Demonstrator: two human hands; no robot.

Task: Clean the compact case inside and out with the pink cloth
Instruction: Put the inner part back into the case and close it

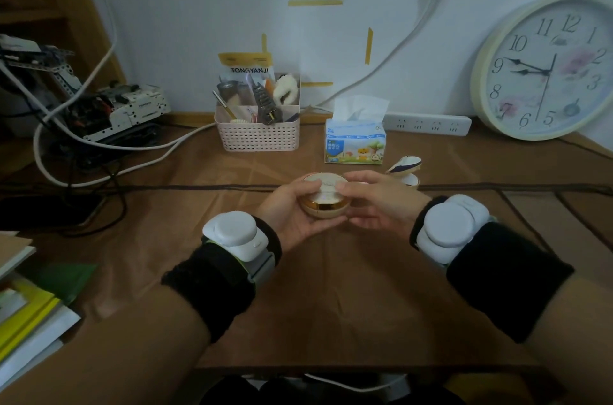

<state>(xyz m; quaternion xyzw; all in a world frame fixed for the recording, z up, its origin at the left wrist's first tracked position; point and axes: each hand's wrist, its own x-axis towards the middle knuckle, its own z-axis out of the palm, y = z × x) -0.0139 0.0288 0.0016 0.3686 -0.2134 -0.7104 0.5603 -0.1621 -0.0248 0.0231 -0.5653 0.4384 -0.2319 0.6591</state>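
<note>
**Compact case held between both hands above the table**

Books with yellow and green covers [30,301] lie at my far left on the brown cloth-covered table [199,205]. Behind them, white cables [99,145] run past a white block-built model vehicle [132,112]. My left hand [285,212] cups the round cream-and-gold compact case [326,199] from below and from the left, fingers curled against its side, thumb on the closed lid. A pale pink perforated basket [258,135] of small items stands beyond it. My right hand [378,202] grips the case from the right, fingertips on the lid. A tissue pack [356,142] and a round wall clock [547,66] stand farther right. I see no pink cloth.
</note>
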